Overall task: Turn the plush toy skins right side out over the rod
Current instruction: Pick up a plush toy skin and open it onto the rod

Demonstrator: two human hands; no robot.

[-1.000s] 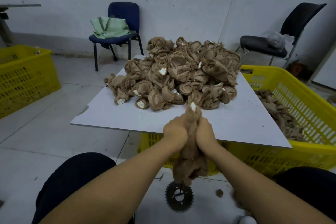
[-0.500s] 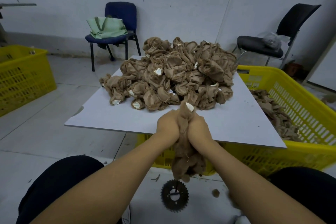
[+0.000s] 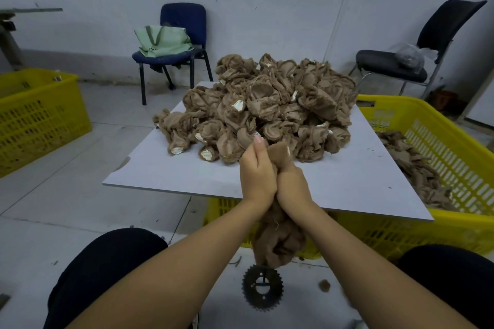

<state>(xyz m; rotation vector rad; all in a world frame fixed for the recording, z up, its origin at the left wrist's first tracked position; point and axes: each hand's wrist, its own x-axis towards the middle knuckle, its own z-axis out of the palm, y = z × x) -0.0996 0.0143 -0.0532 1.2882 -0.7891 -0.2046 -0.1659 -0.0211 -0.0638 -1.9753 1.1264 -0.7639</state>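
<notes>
Since the earlier frame, your left hand point(image 3: 257, 171) has slid up the plush skin point(image 3: 278, 238), its thumb now extended toward the covered tip, while your right hand point(image 3: 293, 186) stays clamped lower on the fabric. Less white shows at the tip than before; the brown fur side now caps it.

Head view: both of your hands are closed around the same plush skin, side by side and touching, just above the near edge of the white board point(image 3: 171, 171). The left hand grips the upper section with the thumb straight; the right hand grips the fabric just below the tip, fingers curled round it. The rod itself is hidden inside the skin; only its toothed base wheel point(image 3: 262, 290) is visible on the floor directly below. The lower part of the skin hangs bunched and furry between your forearms.

On the far half of the board lies the pile of unturned skins point(image 3: 267, 109), lining side out. The yellow crate point(image 3: 438, 141) at right, under the board, holds a layer of brown skins. A second yellow crate point(image 3: 40, 115) stands at far left. Two chairs stand against the wall; the blue chair point(image 3: 184, 35) carries a green bag point(image 3: 163, 41).

Step in hand, as judged: drawing the skin down over the rod to finish the inversion. The next move likely calls for you to pull the remaining fabric downward evenly with both hands, then lift the turned skin clear of the rod.
</notes>
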